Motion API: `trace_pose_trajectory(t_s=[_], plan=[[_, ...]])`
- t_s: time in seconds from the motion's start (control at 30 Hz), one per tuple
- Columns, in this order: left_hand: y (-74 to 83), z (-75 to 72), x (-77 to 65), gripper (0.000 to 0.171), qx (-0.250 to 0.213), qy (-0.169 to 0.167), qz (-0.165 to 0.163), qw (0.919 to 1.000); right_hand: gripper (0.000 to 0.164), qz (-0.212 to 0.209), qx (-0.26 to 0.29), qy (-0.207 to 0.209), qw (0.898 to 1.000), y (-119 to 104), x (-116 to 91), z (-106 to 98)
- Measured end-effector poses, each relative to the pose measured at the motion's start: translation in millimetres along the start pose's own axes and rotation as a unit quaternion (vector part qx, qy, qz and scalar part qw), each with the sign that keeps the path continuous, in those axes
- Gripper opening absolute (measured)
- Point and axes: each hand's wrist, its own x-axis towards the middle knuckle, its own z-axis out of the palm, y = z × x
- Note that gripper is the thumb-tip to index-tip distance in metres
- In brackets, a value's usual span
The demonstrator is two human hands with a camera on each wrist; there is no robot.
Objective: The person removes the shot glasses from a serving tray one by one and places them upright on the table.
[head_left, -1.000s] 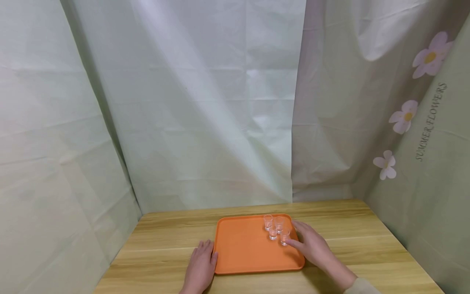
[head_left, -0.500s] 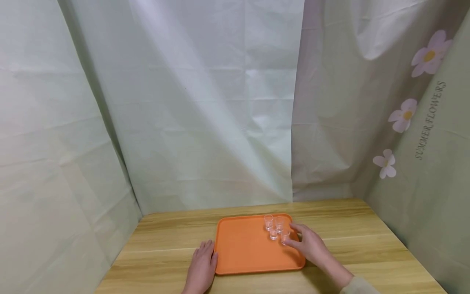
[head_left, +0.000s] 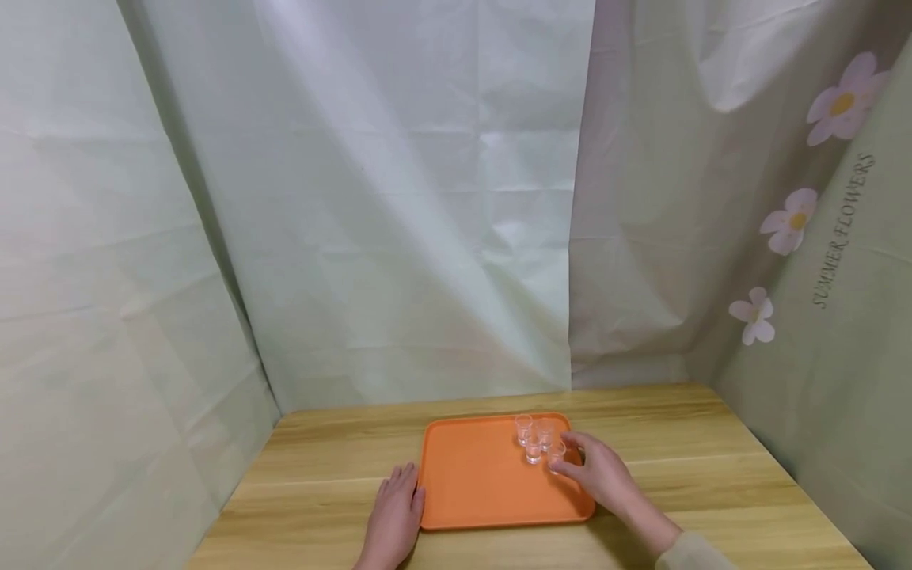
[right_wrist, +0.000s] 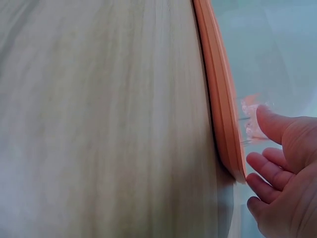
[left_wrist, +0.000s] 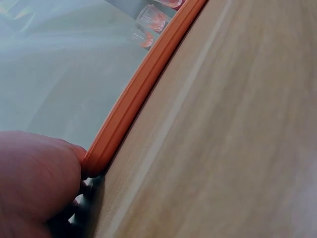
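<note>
Small clear shot glasses stand together in the back right part of an orange tray [head_left: 492,483]. My right hand [head_left: 600,473] reaches over the tray's right edge, and its thumb and index finger hold the nearest shot glass [head_left: 558,453] from two sides. In the right wrist view the thumb lies against that glass [right_wrist: 251,121], with the other fingers curved below. Close behind it are the other glasses, among them a shot glass [head_left: 533,451] to its left. My left hand [head_left: 393,511] lies flat on the table with its thumb against the tray's left rim [left_wrist: 129,104].
The tray rests on a wood-grain table [head_left: 321,475]. Pale curtains [head_left: 399,237] hang behind and at both sides, the right one [head_left: 841,380] printed with flowers and lettering.
The right thumb and index finger have closed in around the nearest shot glass. The left hand and the tray have stayed in place; the head view has shifted slightly.
</note>
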Motion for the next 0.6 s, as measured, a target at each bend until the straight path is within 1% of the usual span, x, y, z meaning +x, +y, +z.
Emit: trace_pose_trajectory(t_s=[0.13,0.33,0.6], plan=[[-0.8,1.2,0.4,0.040,0.001,-0.001,-0.004,1.0000,0.060,0.002,0.002,0.002,1.000,-0.3,-0.7,1.3],[-2.4,2.8,-1.0,0.040,0.001,0.003,-0.001,1.0000,0.054,0.004,0.000,0.009,1.000,1.1,-0.9,3.2],[-2.8,3.7,1.1,0.040,0.006,0.006,0.000,1.0000,0.031,0.006,-0.005,0.015,1.000,-0.4,2.7,5.0]])
